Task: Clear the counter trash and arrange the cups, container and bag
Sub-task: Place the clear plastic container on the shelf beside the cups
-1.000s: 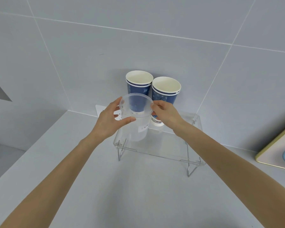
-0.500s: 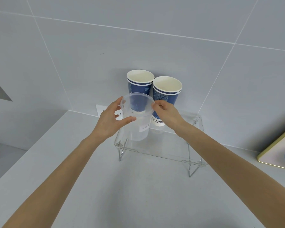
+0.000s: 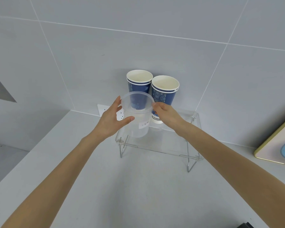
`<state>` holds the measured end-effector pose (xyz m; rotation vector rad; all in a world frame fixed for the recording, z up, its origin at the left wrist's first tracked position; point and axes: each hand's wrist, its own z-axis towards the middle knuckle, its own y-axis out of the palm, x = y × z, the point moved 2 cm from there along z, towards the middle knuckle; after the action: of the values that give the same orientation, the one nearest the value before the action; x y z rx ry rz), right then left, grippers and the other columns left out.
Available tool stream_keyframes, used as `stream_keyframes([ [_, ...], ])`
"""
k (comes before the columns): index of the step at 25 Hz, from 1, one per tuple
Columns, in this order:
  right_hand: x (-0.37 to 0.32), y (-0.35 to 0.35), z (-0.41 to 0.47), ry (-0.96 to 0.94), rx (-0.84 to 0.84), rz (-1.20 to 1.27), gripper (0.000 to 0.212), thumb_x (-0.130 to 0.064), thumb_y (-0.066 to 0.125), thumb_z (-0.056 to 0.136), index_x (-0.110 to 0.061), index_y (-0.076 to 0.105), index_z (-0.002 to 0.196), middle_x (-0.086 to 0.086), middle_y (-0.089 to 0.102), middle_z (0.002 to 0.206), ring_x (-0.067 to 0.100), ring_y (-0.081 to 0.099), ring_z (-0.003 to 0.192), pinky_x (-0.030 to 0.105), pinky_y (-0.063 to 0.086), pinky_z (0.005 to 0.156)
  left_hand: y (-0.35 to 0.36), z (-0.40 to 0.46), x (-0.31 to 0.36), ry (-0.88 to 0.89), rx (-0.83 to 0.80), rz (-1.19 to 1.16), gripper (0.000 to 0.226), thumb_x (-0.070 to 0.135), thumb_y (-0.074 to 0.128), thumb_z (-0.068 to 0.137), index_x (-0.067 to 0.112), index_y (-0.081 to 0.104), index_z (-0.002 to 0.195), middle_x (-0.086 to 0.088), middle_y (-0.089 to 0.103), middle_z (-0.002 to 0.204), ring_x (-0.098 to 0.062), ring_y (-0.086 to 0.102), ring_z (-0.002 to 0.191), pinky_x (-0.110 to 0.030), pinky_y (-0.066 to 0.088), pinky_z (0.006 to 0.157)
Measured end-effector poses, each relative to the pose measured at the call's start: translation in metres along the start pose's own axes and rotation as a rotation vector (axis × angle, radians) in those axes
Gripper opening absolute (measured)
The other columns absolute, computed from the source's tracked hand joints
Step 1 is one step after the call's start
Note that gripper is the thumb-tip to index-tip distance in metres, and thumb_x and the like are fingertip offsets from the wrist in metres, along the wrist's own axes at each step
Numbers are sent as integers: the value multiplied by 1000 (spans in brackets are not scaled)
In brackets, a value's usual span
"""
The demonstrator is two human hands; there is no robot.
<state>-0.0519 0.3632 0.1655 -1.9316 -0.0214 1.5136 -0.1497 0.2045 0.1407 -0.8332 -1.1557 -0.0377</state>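
Note:
A clear plastic container (image 3: 139, 124) with a small white label stands upright on the front left of a transparent acrylic shelf (image 3: 168, 145). My left hand (image 3: 111, 120) wraps its left side, thumb across the front. My right hand (image 3: 167, 112) pinches its rim on the right. Behind it, against the wall, stand two blue paper cup stacks with white insides, one on the left (image 3: 139, 83) and one on the right (image 3: 164, 91).
The shelf rests on wire legs (image 3: 122, 150) on a grey counter (image 3: 122, 186). A white wall socket (image 3: 103, 110) sits low on the tiled wall to the left. A cream board with a blue shape (image 3: 278, 145) leans at the far right.
Both hands stay on the container at the same spot on the shelf. Nothing else has visibly moved.

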Motion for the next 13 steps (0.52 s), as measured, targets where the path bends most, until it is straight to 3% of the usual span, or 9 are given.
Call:
stream_keyframes([
  [4, 3, -8, -25, -5, -37, -109, 37, -30, 38, 94, -11, 47, 125, 8, 52, 130, 22, 46, 114, 21, 35, 84, -8, -23, 12, 59, 70, 60, 71, 29, 62, 80, 21, 21, 139, 1, 33, 147, -16, 36, 130, -23, 28, 96],
  [6, 7, -13, -40, -32, -57, -198, 38, -26, 40, 94, -12, 44, 128, 8, 48, 136, 22, 45, 119, 20, 36, 87, -10, -36, 21, 118, 89, 140, 60, 26, 58, 83, 20, 30, 135, -2, 38, 144, -17, 38, 128, -21, 27, 96],
  [9, 15, -24, -66, -60, -86, -331, 41, -26, 40, 94, -18, 39, 134, 7, 41, 144, 24, 37, 131, 28, 30, 104, -8, -58, 39, 214, 81, 209, 47, 22, 54, 86, 19, 40, 130, -3, 43, 140, -18, 40, 126, -12, 23, 92],
  [13, 34, -37, -107, -109, -133, -465, 38, -26, 40, 94, -19, 43, 131, 7, 44, 141, 24, 46, 121, 27, 34, 96, 5, -91, 57, 223, -11, 270, 41, 26, 48, 89, 18, 42, 130, -2, 41, 142, -17, 37, 129, -16, 23, 97],
])
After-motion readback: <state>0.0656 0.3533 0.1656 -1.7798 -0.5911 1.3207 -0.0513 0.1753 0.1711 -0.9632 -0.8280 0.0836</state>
